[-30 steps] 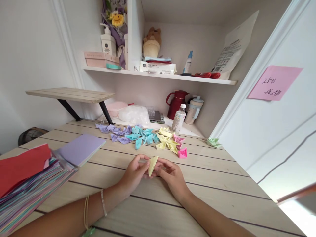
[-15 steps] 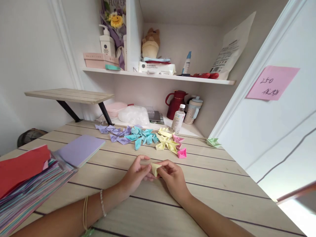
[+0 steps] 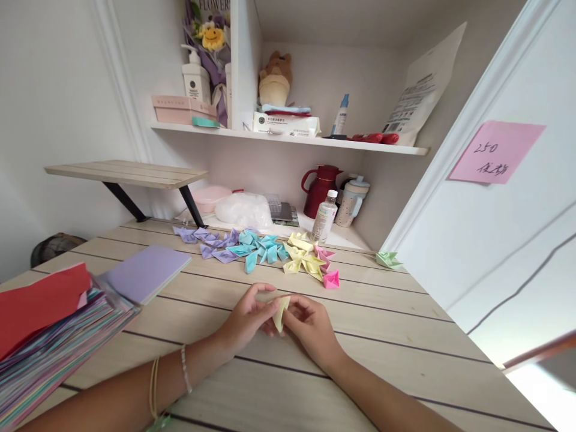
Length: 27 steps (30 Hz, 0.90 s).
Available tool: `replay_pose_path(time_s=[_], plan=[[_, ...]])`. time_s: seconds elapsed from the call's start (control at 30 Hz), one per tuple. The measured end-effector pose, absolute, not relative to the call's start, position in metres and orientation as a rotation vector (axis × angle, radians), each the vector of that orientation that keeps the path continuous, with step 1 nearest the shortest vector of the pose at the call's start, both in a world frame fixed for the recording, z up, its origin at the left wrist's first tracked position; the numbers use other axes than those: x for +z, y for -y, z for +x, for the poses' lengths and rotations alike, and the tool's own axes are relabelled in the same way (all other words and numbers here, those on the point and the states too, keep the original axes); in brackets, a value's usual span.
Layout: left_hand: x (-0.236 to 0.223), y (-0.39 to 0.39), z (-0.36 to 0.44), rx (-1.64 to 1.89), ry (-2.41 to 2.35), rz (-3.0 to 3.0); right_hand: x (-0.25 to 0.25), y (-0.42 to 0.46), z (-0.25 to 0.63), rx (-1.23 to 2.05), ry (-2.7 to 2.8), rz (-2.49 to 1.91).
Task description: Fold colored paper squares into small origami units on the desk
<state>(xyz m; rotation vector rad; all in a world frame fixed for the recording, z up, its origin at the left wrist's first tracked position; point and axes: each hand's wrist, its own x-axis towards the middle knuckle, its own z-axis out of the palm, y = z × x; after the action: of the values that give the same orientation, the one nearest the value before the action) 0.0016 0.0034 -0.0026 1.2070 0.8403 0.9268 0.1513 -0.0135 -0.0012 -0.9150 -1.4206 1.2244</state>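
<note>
Between my two hands is a small piece of folded pale yellow paper (image 3: 281,314), held just above the desk. My left hand (image 3: 249,317) pinches its left side with thumb and fingers. From the right, my right hand (image 3: 312,327) grips the other side, its thumb pressed against the paper. Some fingertips are hidden behind it. Beyond my hands lie folded paper boats in groups: purple ones (image 3: 216,243), blue ones (image 3: 265,246), yellow ones (image 3: 302,259) and a bright pink one (image 3: 332,279).
A thick stack of coloured paper (image 3: 67,336) lies at the left, beside a purple paper pad (image 3: 148,271). A green folded boat (image 3: 388,259) sits at the desk's right edge. Behind stand a plastic bottle (image 3: 324,217), a red jug (image 3: 321,189) and a raised wooden stand (image 3: 128,174).
The yellow paper has turned between my fingers and now looks narrower and more upright. My right hand has shifted slightly to the left; the desk items stay put.
</note>
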Motion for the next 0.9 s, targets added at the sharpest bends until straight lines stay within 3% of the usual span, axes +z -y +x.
replay_pose_path(time_s=[0.9], plan=[[0.002,0.021,0.004,1.048,-1.053,1.778,-0.006,0.018,0.150,0.957,1.531,-1.168]])
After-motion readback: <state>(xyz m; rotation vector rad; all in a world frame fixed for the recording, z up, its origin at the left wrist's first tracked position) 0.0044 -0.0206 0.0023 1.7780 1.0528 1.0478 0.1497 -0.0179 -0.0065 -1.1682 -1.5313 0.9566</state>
